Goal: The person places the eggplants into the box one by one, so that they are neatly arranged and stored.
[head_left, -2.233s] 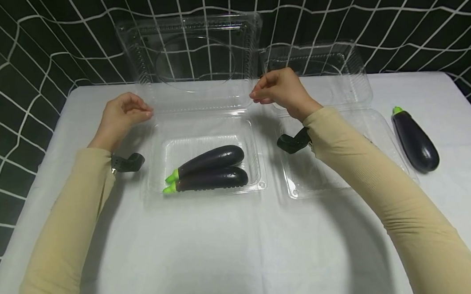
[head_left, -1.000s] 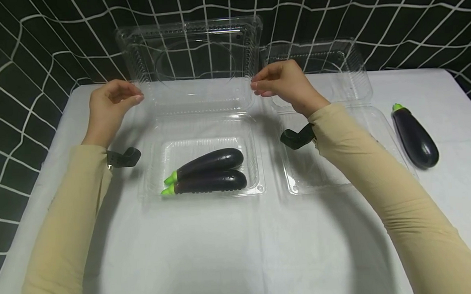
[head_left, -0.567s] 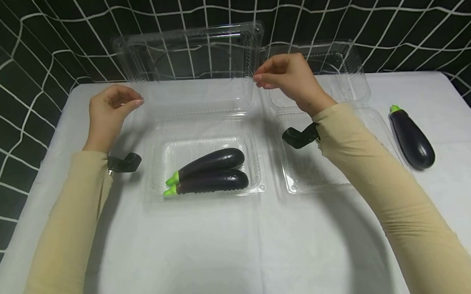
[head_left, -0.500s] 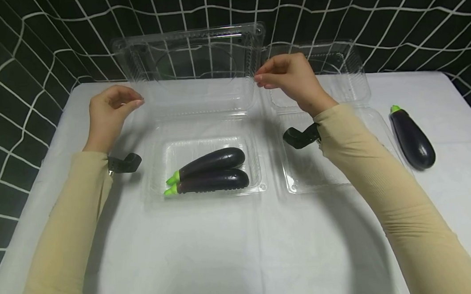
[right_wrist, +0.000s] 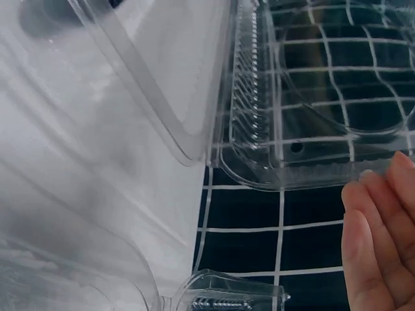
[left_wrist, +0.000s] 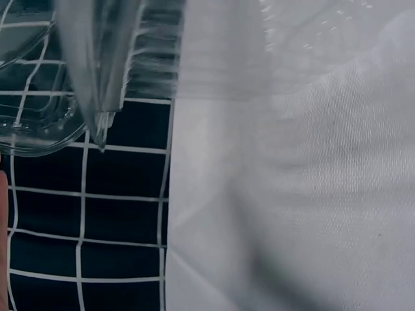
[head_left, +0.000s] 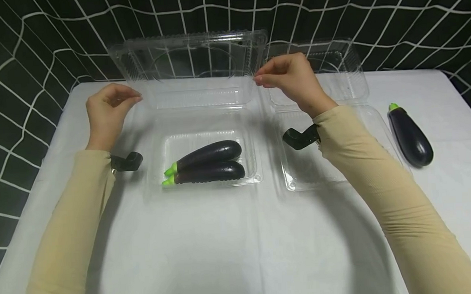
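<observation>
Two eggplants (head_left: 209,154) with green stems lie side by side in the base of a clear plastic clamshell container (head_left: 258,178). Its hinged lid (head_left: 198,40) stands raised at the back, leaning forward a little. At the lid's left edge, my left hand (head_left: 107,111) pinches with thumb and fingertips; in the left wrist view that hand is almost out of frame. On the opposite edge my right hand (head_left: 296,81) pinches the lid's side, and the right wrist view shows its fingertips (right_wrist: 366,188) right at the rim.
A second clear clamshell container (head_left: 291,186) lies opened to the right, partly under my right forearm. Farther right rests a single eggplant (head_left: 411,135). Dark cloth with a white grid net (head_left: 221,19) rises behind the white-covered table (head_left: 208,246).
Between my hands, the lid's top edge has tipped forward and down. The left hand has shifted left and up, the right hand slightly right. Lately the base with two eggplants has moved slightly back.
</observation>
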